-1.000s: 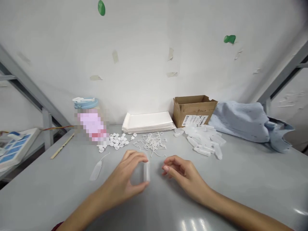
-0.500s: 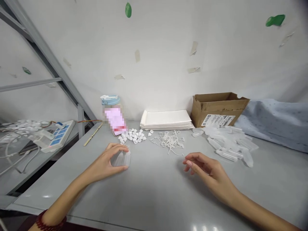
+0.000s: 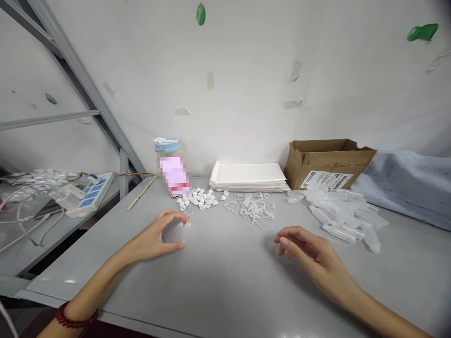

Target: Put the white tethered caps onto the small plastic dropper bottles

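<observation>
Left hand [image 3: 151, 240] arched wide around translucent tubes [image 3: 182, 232], grip impossible to tell, right hand [image 3: 319, 257] free, half-curled above grey table [image 3: 218, 281]

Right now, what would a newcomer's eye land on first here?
Probably the brown box at the back right of the table, with a heap of clear tubes in front. Next, the left hand, curved around some other tubes left of centre. The blurred pink patch beyond it, below a blue lid, stands out too.

One left hand [image 3: 153, 238], one right hand [image 3: 313, 253], one cardboard box [image 3: 319, 163], one bracelet [image 3: 75, 323] and three green patches [image 3: 200, 14] show, with the white caps [image 3: 202, 205], white strings [image 3: 254, 204] and clear tubes [image 3: 338, 207] too heaped to count.
</observation>
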`<action>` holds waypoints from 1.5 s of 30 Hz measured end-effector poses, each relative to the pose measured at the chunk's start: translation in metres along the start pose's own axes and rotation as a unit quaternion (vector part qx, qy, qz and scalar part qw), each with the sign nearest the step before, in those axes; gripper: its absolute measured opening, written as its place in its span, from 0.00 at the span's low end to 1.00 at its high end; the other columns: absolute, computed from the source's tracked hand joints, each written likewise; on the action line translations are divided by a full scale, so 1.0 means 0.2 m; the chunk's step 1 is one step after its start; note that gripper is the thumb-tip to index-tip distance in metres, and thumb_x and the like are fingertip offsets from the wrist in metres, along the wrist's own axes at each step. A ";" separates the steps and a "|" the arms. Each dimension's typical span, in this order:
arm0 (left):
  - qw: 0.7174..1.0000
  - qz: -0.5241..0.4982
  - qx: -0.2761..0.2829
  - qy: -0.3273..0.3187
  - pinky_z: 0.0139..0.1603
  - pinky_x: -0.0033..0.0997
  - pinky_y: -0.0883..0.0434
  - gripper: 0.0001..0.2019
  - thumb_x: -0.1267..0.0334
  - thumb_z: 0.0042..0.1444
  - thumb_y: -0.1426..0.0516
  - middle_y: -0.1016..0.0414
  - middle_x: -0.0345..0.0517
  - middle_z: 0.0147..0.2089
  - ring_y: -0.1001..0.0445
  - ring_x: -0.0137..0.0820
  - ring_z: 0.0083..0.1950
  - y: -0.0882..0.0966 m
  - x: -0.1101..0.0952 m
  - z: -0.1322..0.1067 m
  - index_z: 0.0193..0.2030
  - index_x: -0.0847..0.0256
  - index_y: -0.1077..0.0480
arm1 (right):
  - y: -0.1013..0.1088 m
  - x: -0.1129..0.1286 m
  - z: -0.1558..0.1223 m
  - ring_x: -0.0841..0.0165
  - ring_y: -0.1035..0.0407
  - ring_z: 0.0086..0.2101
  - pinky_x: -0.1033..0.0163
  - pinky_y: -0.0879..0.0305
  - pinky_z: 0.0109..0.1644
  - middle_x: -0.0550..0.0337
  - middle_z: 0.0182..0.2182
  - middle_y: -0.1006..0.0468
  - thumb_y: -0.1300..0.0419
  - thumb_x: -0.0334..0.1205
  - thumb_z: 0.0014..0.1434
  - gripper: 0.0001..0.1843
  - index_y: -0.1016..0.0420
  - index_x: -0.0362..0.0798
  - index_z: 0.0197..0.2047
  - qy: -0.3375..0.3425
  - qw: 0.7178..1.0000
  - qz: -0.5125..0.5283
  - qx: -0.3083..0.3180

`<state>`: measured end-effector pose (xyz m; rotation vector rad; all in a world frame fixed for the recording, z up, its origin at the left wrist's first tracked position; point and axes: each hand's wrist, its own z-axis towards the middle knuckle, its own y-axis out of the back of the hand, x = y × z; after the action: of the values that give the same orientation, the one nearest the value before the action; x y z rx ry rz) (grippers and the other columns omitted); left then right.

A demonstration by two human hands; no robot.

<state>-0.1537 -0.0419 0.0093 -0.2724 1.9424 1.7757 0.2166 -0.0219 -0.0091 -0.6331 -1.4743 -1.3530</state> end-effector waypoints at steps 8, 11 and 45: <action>1.000 0.006 -0.014 -0.014 0.60 0.47 0.36 0.22 0.61 0.50 0.40 0.33 0.46 0.56 0.36 0.42 0.60 0.00 0.01 -0.01 0.53 0.51 0.36 | 0.01 0.01 0.01 0.66 0.28 0.26 0.63 0.31 0.27 0.55 0.27 0.23 0.45 0.53 0.60 0.16 0.27 0.49 0.37 0.010 1.000 0.000 -0.009; 0.999 0.002 -0.019 -0.026 0.61 0.48 0.37 0.21 0.61 0.51 0.40 0.33 0.46 0.56 0.36 0.42 0.61 -0.01 0.01 -0.01 0.53 0.51 0.36 | 0.01 0.02 0.01 0.65 0.28 0.27 0.63 0.31 0.27 0.55 0.26 0.23 0.45 0.53 0.59 0.16 0.26 0.49 0.37 0.010 1.000 0.004 -0.014; 0.990 0.026 -0.068 -0.124 0.53 0.44 0.32 0.11 0.65 0.58 0.49 0.31 0.46 0.51 0.36 0.40 0.55 -0.10 -0.41 0.22 0.47 0.54 0.37 | 0.22 -0.04 0.15 0.67 0.29 0.26 0.62 0.33 0.31 0.56 0.30 0.23 0.44 0.52 0.59 0.16 0.28 0.47 0.38 0.021 0.990 -0.038 -0.137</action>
<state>-0.0646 -0.0156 0.0296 -0.0433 1.6725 1.8799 0.2486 0.0177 0.0065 -0.7219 -1.3004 -1.6346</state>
